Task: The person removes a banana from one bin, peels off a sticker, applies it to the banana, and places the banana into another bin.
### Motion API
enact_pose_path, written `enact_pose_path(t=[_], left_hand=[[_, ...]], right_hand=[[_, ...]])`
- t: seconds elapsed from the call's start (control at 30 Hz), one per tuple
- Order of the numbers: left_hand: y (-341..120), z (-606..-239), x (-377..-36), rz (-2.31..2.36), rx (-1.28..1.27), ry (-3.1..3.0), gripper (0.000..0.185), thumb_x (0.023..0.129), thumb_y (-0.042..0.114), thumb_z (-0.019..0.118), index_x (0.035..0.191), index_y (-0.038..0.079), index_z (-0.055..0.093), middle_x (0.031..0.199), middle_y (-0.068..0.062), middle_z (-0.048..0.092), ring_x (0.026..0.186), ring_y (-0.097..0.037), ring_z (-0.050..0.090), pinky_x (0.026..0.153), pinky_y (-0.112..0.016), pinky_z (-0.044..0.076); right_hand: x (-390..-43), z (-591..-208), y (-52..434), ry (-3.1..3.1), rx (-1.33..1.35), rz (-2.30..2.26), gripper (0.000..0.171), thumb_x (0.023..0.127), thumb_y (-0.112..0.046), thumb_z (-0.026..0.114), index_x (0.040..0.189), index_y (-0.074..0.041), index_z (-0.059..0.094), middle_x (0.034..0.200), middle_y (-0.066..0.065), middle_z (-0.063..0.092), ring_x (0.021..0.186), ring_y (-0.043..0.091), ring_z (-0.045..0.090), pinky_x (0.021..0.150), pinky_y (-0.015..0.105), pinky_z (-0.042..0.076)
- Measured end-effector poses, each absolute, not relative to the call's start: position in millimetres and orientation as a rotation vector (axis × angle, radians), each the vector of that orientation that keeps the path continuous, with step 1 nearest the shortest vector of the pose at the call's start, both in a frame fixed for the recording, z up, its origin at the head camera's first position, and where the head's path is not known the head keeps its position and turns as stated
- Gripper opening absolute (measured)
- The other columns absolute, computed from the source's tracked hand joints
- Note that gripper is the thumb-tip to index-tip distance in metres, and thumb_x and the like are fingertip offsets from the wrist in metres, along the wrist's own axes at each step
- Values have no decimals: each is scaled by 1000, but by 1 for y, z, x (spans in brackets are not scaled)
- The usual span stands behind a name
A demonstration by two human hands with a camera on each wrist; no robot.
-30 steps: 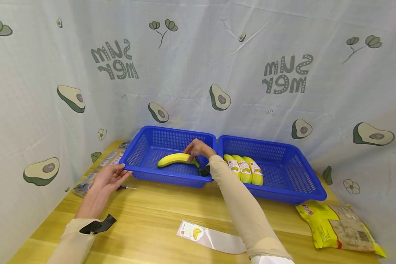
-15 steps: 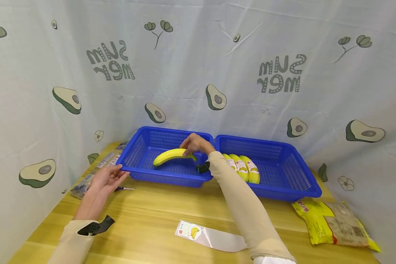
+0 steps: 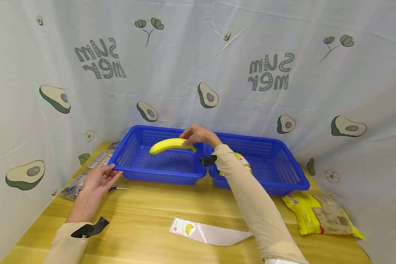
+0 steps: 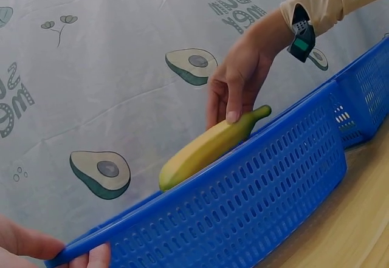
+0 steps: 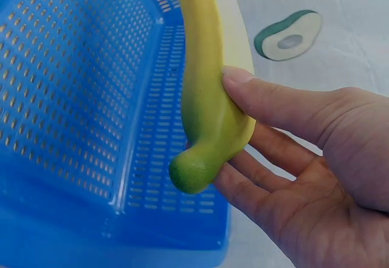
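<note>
A yellow banana with a green stem end hangs above the floor of the left blue plastic basket. My right hand pinches it near the stem, with the thumb on one side and fingers behind. The left wrist view shows the banana over the far side of the basket's rim. At that basket's front left corner my left hand grips the rim, fingers under it. Labelled bananas lie in the right blue basket, partly hidden by my right sleeve.
A clear plastic sleeve with a banana label lies on the wooden table. To the right is a yellow packet. Clear bags and a thin dark object lie by the left hand. A printed curtain hangs behind.
My right hand has lifted the banana from the left basket's floor. The left hand keeps its hold on the rim. The whole view has shifted, so the scene sits further left.
</note>
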State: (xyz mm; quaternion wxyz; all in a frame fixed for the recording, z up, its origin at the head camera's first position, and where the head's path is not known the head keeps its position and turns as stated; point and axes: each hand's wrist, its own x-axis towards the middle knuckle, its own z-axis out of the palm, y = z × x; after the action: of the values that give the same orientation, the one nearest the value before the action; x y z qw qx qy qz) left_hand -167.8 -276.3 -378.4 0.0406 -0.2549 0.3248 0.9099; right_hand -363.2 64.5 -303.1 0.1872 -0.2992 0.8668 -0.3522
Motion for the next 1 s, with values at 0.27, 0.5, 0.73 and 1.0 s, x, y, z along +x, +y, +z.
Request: enact_pose_path(t=[0.27,0.5,0.73,1.0], left_hand=[[-279,-379,-165,2805,-783,938,37,111,3,53,142,20,46,97,-5,58,92,-16,63,107,-28,57],[-280,-377,-166,2822,-771,866,30,110,2,56,134,19,51,99,-5,59,94,-16,64,103,-29,60],[-282,-378,-165,2831,-742,806,31,110,2,57,134,20,53,102,-5,62,100,-17,66,107,-30,57],[-280,-383,-164,2825,-730,786,25,109,2,59,128,18,58,103,-5,64,97,-18,68,108,-31,57]], right_hand=[[-349,-294,77,2445,-999,-948,39,99,-5,78,136,5,70,126,21,76,111,29,76,92,34,64],[-332,-291,90,2402,-1036,-948,39,102,-6,75,139,3,70,124,17,78,112,26,76,96,35,62],[-316,-287,104,2393,-1074,-967,37,103,-6,74,139,3,70,123,16,78,113,26,75,97,36,62],[-293,-283,127,2405,-1112,-952,38,103,-10,75,140,0,70,126,12,78,117,27,74,103,40,60]])
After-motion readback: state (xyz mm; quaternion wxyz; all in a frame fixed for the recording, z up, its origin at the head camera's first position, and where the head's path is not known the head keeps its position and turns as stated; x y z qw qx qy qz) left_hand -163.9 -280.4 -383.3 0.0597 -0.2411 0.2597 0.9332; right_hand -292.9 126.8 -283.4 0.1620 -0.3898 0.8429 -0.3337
